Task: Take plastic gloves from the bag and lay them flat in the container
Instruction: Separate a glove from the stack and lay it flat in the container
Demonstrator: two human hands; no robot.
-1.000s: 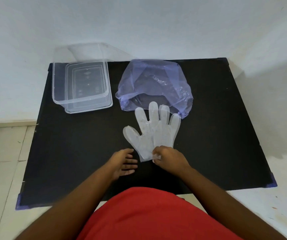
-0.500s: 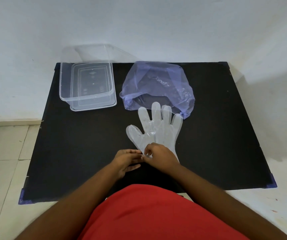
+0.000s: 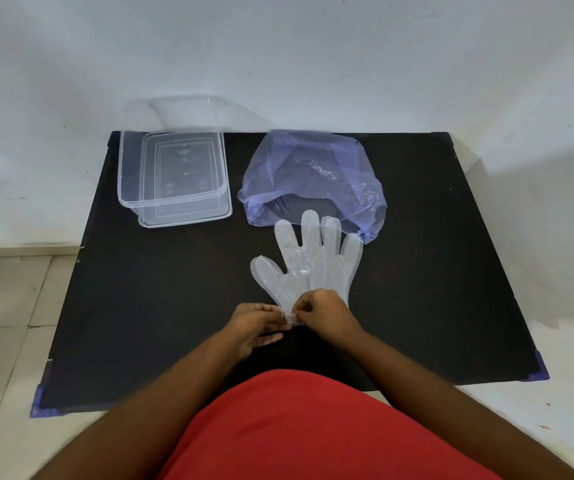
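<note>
A translucent plastic glove lies flat on a black bench, its tips touching a crumpled blue plastic bag. The left hand and right hand both have their fingers pinched on the glove's cuff. A clear rectangular plastic container sits at the bench's far left.

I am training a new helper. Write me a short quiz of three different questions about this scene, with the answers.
1. True or false: a glove already lies in the container.
2. Which part of the glove do both hands, left hand and right hand, pinch? A) fingertips B) cuff edge C) thumb
3. Fill in: the glove's fingertips point toward the purple ____.

Key: 1. False, the container is empty. 2. B. 3. bag.
</note>
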